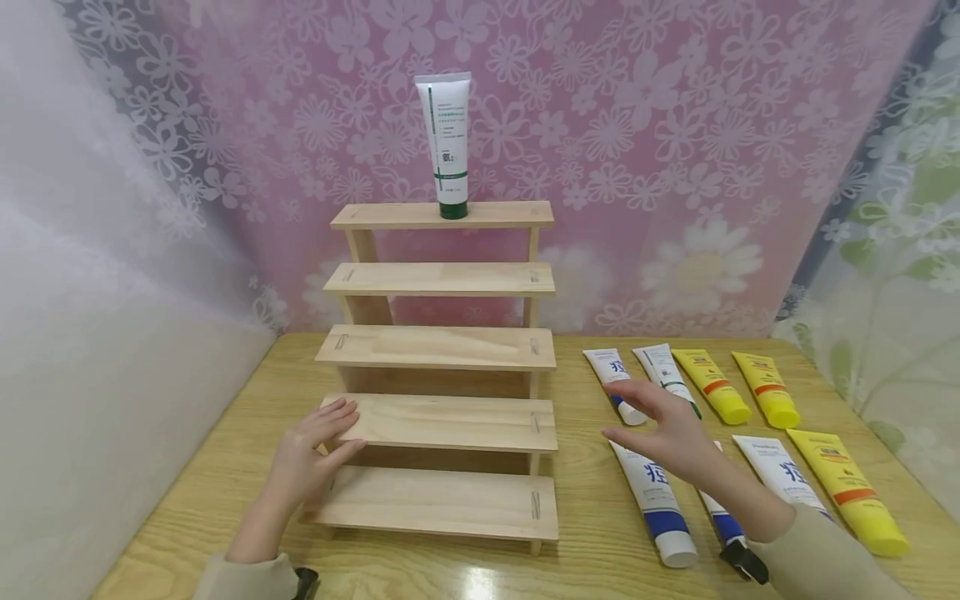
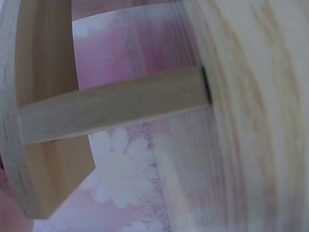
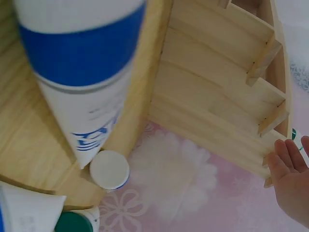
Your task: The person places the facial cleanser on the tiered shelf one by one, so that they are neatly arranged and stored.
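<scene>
Step in hand: it looks to me like a reach for the small white tube (image 1: 606,367), which lies on the desk (image 1: 588,525) in the back row; it is not lifted.
Next move: I think it calls for closing thumb and fingers about this tube, then raising it without pushing its neighbours.
Right hand (image 1: 675,429): thumb and fingers well parted, like a letter C, over the desk; it holds nothing. Whether the fingertips touch the small tube, I cannot tell.
Left hand (image 1: 303,450): fingers loosely extended, seeming to rest at the left end of the second board from the bottom; nothing is gripped. The left wrist view is blurred, so the contact is not certain.
Front row: a white tube with blue band (image 1: 651,500), a partly hidden tube (image 1: 727,527) under the forearm, another white tube (image 1: 776,467) and a large yellow tube (image 1: 847,487).
Back row: beside the small tube lie a white tube with green band (image 1: 663,371) and two yellow tubes (image 1: 708,383).
Stepped shelf (image 1: 435,346): five wooden boards, rising away from the person.
Top board: a green-capped tube (image 1: 450,137) stands upright on its cap, slightly right of the middle.
Backdrop (image 1: 600,100): pink with white flowers, behind the shelf.
</scene>
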{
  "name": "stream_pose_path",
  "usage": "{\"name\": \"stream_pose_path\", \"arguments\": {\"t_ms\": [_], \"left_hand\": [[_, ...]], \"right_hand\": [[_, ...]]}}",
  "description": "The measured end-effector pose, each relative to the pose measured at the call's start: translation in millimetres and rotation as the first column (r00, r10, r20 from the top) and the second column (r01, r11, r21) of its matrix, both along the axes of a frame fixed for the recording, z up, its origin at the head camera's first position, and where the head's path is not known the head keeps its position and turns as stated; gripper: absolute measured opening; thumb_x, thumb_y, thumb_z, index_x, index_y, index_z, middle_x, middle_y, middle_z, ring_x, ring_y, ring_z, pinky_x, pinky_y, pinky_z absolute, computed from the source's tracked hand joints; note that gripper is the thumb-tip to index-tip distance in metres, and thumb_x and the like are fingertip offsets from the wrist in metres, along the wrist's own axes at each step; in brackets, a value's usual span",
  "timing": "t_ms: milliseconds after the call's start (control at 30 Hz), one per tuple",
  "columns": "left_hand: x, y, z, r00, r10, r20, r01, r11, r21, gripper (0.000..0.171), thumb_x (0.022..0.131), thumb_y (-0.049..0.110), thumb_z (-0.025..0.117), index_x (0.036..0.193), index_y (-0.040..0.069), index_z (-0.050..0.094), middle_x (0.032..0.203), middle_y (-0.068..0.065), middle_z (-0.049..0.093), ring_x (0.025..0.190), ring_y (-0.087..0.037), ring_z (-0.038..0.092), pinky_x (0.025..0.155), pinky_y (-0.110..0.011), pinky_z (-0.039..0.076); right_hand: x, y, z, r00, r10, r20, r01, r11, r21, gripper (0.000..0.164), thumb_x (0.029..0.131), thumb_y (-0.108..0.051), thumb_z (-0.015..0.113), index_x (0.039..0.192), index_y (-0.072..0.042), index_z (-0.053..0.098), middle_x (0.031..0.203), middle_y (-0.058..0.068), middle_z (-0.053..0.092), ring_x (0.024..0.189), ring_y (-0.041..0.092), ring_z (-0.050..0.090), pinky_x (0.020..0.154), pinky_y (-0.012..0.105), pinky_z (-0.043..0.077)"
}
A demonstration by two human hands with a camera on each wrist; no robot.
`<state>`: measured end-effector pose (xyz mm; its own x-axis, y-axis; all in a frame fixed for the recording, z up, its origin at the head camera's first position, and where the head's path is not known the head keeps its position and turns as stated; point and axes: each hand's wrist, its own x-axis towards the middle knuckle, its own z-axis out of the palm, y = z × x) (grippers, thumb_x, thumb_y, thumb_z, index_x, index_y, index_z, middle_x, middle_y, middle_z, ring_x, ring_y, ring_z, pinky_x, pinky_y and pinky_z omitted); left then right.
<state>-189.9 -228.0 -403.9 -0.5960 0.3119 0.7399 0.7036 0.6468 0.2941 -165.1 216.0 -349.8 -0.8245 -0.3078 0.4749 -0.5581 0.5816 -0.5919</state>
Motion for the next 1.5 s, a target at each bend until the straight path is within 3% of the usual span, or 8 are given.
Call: {"name": "stream_pose_path", "arguments": {"t_ms": [233,333,467,600,700,933,1333,1500], "left_hand": [[1.0,-2,-0.8,1.0,-0.006,-0.026,0.007,1.0,0.005,0.04,0.058,0.007,0.079,0.095,-0.004,0.066,0.104,-0.013,0.062,0.101,-0.032,0.056,0.097,-0.038,0.034],[1.6,-2,-1.0,1.0,-0.005,-0.022,0.005,1.0,0.007,0.04,0.058,0.007,0.079,0.095,-0.004,0.066,0.105,-0.013,0.062,0.101,-0.032,0.055,0.098,-0.037,0.033],[1.7,-3,-1.0,1.0,-0.007,-0.021,0.007,1.0,0.007,0.04,0.059,0.007,0.079,0.095,-0.004,0.066,0.105,-0.013,0.062,0.101,-0.032,0.055,0.1,-0.034,0.032],[1.2,-2,-1.3,1.0,-0.011,-0.015,0.011,1.0,0.01,0.04,0.059,0.007,0.079,0.095,-0.004,0.066,0.105,-0.013,0.062,0.101,-0.031,0.055,0.1,-0.033,0.031],[0.7,-2,-1.7,1.0,-0.013,-0.005,0.013,1.0,0.014,0.04,0.059,0.006,0.079,0.096,-0.004,0.066,0.104,-0.013,0.062,0.102,-0.031,0.055,0.101,-0.032,0.031],[-0.1,-2,-0.1,1.0,-0.019,-0.02,0.019,1.0,0.01,0.039,0.06,0.007,0.078,0.095,-0.004,0.066,0.105,-0.014,0.062,0.101,-0.032,0.055,0.103,-0.024,0.027],[0.0,-1,0.5,0.999,-0.016,-0.028,0.016,1.0,0.006,0.04,0.058,0.006,0.078,0.095,-0.004,0.066,0.104,-0.014,0.062,0.1,-0.033,0.056,0.103,-0.022,0.026],[-0.2,0,0.4,1.0,-0.011,-0.02,0.011,1.0,0.001,0.04,0.058,0.006,0.078,0.095,-0.004,0.066,0.105,-0.013,0.062,0.101,-0.032,0.055,0.1,-0.034,0.032]], "right_hand": [[8.8,9,-10.6,0.997,-0.041,0.062,0.04,0.999,0.015,0.047,0.073,-0.018,0.073,0.115,-0.005,0.055,0.11,0.008,0.057,0.101,0.023,0.053,0.086,0.013,0.041],[11.6,14,-14.7,0.996,-0.053,0.068,0.051,0.998,0.024,0.047,0.073,-0.017,0.073,0.115,-0.005,0.055,0.11,0.007,0.057,0.101,0.016,0.053,0.085,0.017,0.044],[14.7,19,-18.1,0.996,-0.059,0.071,0.057,0.998,0.028,0.046,0.073,-0.015,0.073,0.114,-0.005,0.056,0.111,0.007,0.058,0.102,0.005,0.05,0.085,0.012,0.041],[18.1,24,-21.0,0.996,-0.064,0.066,0.061,0.997,0.041,0.044,0.073,-0.015,0.073,0.112,-0.005,0.057,0.11,0.008,0.059,0.101,0.0,0.049,0.083,0.028,0.048],[20.4,29,-24.9,0.995,-0.073,0.072,0.069,0.996,0.059,0.043,0.073,-0.016,0.073,0.111,-0.004,0.057,0.108,0.008,0.059,0.101,0.007,0.051,0.08,0.039,0.049],[25.6,40,-37.3,0.971,-0.138,0.194,0.119,0.987,0.107,0.044,0.076,-0.025,0.07,0.112,-0.004,0.056,0.109,0.009,0.059,0.101,0.028,0.054,0.081,0.042,0.048],[28.6,51,-53.0,0.927,-0.171,0.333,0.129,0.981,0.144,0.048,0.076,-0.029,0.069,0.112,0.0,0.056,0.114,0.016,0.055,0.103,0.034,0.052,0.083,0.043,0.047],[26.9,55,-58.7,0.914,-0.182,0.363,0.132,0.979,0.157,0.048,0.076,-0.029,0.07,0.111,0.001,0.056,0.109,0.014,0.057,0.102,0.033,0.053,0.083,0.041,0.047]]}}
